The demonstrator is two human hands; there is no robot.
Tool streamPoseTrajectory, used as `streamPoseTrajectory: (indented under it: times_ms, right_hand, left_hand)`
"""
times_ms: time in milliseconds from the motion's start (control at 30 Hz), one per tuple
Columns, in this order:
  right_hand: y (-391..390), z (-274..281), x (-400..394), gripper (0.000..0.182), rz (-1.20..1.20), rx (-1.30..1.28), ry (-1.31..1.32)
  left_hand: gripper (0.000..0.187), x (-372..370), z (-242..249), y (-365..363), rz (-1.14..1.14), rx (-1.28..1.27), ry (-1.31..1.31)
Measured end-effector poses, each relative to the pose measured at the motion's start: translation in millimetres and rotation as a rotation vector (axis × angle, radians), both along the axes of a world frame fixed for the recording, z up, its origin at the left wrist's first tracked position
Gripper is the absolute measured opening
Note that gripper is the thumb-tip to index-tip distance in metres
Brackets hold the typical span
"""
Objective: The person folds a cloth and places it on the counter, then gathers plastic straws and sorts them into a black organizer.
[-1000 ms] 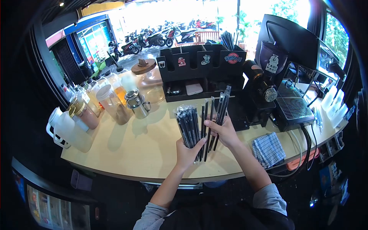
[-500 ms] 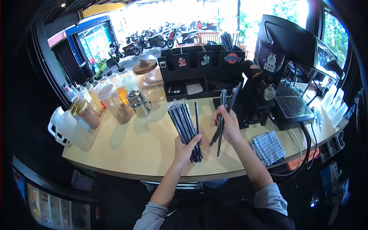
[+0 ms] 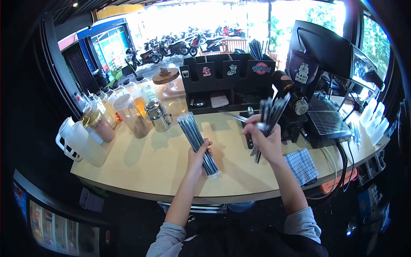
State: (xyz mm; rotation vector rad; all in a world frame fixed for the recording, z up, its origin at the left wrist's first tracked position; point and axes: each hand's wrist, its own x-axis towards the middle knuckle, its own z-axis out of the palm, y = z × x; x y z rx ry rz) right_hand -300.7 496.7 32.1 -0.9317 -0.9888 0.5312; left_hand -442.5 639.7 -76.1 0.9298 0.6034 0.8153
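Observation:
My left hand is wrapped round a tight bundle of dark straws, which leans over the middle of the counter with clear wrapping at its lower end. To the right, my right hand grips a looser bunch of black straws, fanned and slightly blurred. One pale, motion-smeared straw sticks out leftward from its fingers. Just behind that hand lies a small spoon on a dark surface.
A black organizer stands at the back, with more straws in its right slot. Bottles and jars crowd the left; a metal cup is near them. On the right are a grinder, an espresso machine and a checked cloth.
The right hand has moved right and slightly toward me; its bunch of straws looks thicker. The left bundle has shifted slightly left and looks narrower, without the separate straw beside it.

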Motion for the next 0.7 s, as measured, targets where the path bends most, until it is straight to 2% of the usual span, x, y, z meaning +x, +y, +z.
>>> streamPoseTrajectory:
  times_ms: [67, 100, 200, 267, 300, 433, 500, 600, 633, 700]
  right_hand:
    - [4, -13, -8, 0.009, -0.056, 0.091, -0.401]
    - [0, -13, -14, 0.012, -0.03, -0.042, -0.517]
    - [0, -34, -18, 0.027, 0.112, -0.229, -0.766]
    - [4, -50, -22, 0.028, 0.105, -0.138, -0.827]
    - [6, -52, -23, 0.029, 0.096, -0.048, -0.885]
    - [-2, -44, -19, 0.023, 0.116, -0.195, -0.775]
    - [0, -40, -14, 0.022, 0.024, -0.329, -0.348]
    - [13, -32, -9, 0.029, -0.004, -0.3, -0.292]
    - [14, -27, -12, 0.026, 0.065, -0.295, -0.169]
    - [14, -26, -13, 0.021, 0.075, -0.282, -0.105]
  left_hand:
    - [0.03, 0, 4, 6, -0.088, -0.075, -0.067]
    - [0.03, 2, 6, 7, -0.09, -0.072, -0.069]
    - [0.031, 6, 15, 6, -0.173, -0.075, -0.191]
    - [0.031, 3, 23, 3, -0.281, -0.04, -0.203]
    - [0.029, 3, 30, -2, -0.234, -0.009, -0.184]
    - [0.026, 0, 28, -3, -0.242, 0.053, -0.212]
    - [0.025, 0, 21, -5, -0.326, 0.134, -0.2]
    - [0.022, 2, 19, -16, -0.458, 0.226, -0.169]
    - [0.029, 2, 22, -22, -0.491, 0.299, -0.142]
    - [0.045, 5, 25, -28, -0.535, 0.365, -0.109]
